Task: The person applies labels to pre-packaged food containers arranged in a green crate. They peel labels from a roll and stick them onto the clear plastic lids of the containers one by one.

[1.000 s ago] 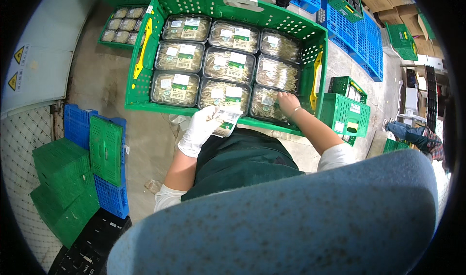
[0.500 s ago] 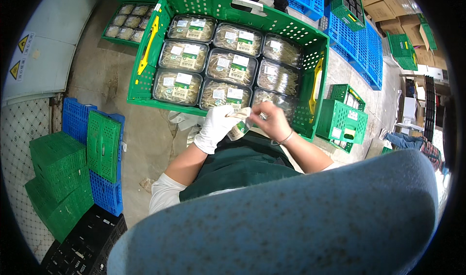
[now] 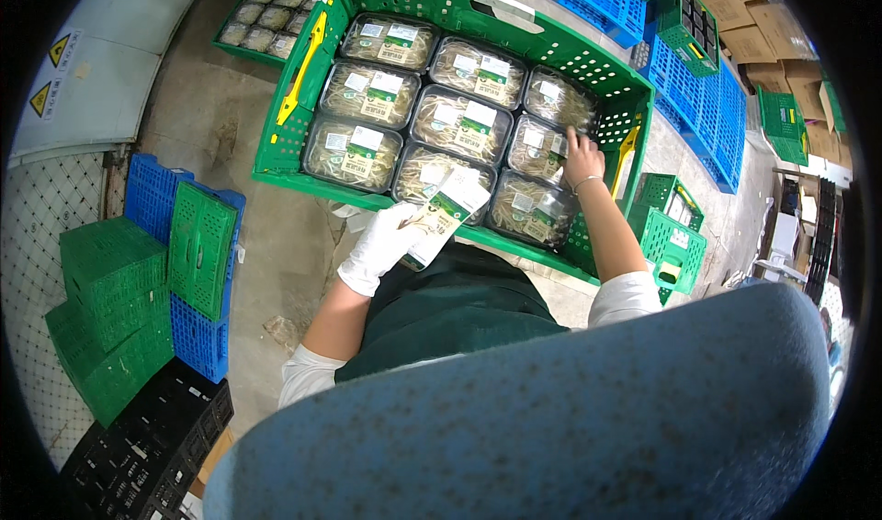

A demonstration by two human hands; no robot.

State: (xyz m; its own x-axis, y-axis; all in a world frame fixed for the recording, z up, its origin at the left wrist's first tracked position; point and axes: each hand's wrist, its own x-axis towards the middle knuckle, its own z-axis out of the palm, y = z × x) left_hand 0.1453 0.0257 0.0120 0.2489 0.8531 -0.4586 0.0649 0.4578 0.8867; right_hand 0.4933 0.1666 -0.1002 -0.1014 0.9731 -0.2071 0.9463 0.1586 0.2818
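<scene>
My gloved left hand (image 3: 381, 244) grips green-and-white printed labels (image 3: 441, 215) over the crate's near edge. My bare right hand (image 3: 584, 160), a bracelet at its wrist, touches a green label on the middle tray of the right column (image 3: 533, 143), fingers slightly bent and apart. The green crate (image 3: 322, 186), with yellow handles at both ends, holds three rows of clear-lidded trays of pale, thin sprout-like food. The centre tray (image 3: 459, 125) and left-column ones carry green-and-white labels. The bottom right tray (image 3: 524, 212) sits just below my right hand.
Another crate of trays (image 3: 231, 46) lies back left. Green crates (image 3: 101, 263) and blue pallets (image 3: 197, 341) stand left, beside black crates (image 3: 129, 437). More blue pallets (image 3: 698, 116), green crates (image 3: 666, 254) and cardboard boxes (image 3: 740, 24) occupy the right. A dark blue-grey padded surface (image 3: 514, 428) fills the bottom.
My right hand went from the bottom right tray to the labels, then up to the middle right tray, where green labelling now shows. My left hand keeps the labels. The view has shifted.
</scene>
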